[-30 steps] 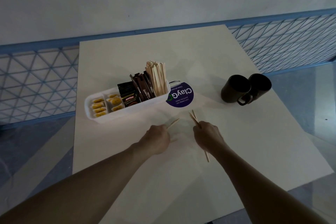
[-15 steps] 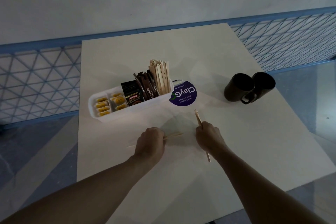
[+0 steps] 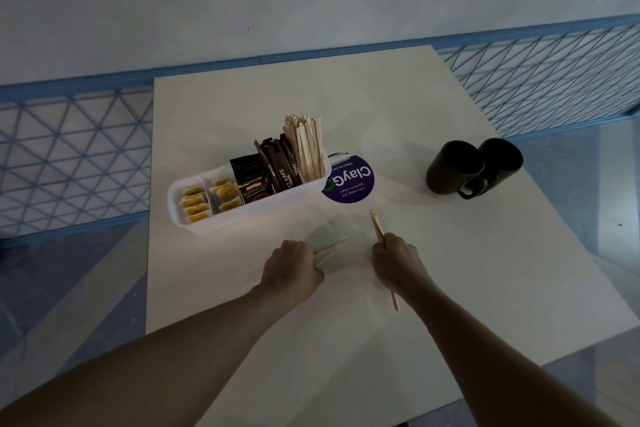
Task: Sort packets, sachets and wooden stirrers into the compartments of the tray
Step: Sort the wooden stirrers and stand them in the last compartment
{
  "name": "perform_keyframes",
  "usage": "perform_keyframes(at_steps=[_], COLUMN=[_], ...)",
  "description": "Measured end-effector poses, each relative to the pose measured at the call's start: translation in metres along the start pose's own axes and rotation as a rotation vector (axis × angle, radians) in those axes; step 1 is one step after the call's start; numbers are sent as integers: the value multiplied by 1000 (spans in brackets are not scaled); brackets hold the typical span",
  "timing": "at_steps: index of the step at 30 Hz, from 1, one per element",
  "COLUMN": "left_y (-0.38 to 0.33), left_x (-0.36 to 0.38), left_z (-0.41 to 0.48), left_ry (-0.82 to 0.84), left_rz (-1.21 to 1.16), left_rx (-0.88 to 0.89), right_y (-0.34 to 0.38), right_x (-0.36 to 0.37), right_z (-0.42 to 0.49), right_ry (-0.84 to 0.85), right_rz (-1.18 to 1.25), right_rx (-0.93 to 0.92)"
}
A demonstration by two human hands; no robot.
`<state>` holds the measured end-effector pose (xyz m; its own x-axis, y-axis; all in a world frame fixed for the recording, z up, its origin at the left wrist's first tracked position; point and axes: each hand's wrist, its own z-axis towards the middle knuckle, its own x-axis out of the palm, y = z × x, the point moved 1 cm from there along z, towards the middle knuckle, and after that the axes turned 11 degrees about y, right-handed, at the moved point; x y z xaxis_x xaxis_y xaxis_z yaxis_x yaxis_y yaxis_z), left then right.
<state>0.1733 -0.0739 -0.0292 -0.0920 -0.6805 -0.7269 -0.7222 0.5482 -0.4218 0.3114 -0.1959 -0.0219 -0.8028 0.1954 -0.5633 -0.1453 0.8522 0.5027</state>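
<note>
A white compartment tray [image 3: 242, 215] sits mid-table. From left to right it holds yellow sachets [image 3: 194, 203], a black Kopiko packet [image 3: 251, 182], brown stick sachets [image 3: 277, 166] and a bunch of upright wooden stirrers [image 3: 306, 146]. My left hand [image 3: 292, 269] grips a couple of wooden stirrers [image 3: 330, 248] just in front of the tray, their tips pointing right and away. My right hand [image 3: 396, 262] grips a few more stirrers [image 3: 376, 225]; their far ends point toward the tray and one near end sticks out below my wrist.
A round purple ClayGo sticker [image 3: 349, 180] lies on the white table [image 3: 450, 270] right of the tray. Two dark mugs [image 3: 471, 166] stand at the right. Blue mesh railing [image 3: 540, 80] runs behind the table, whose left edge is near the tray.
My left hand has gathered its stirrers off the table and turned them so the tips point up and to the right. My right hand keeps its stirrers and has barely moved.
</note>
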Motion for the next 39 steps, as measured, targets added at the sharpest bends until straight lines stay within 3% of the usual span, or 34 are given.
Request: perform_keyframes(at_steps=[10, 16, 23, 27, 39], left_y=[-12, -26, -45, -49, -57], left_x=[-18, -34, -68, -90, -140], left_z=[8, 19, 26, 32, 54], left_ry=[151, 195, 118, 10, -515], left_rz=[-200, -561, -1005, -1072, -855], left_rx=[-59, -147, -136, -89, -18], right_y=[7, 28, 63, 88, 167], right_x=[-4, -12, -34, -46, -66], right_z=[9, 16, 28, 37, 61], right_ry=[141, 172, 249, 219, 62], right_rz=[403, 411, 485, 475, 599], right_rx=[-4, -47, -150, -265, -558])
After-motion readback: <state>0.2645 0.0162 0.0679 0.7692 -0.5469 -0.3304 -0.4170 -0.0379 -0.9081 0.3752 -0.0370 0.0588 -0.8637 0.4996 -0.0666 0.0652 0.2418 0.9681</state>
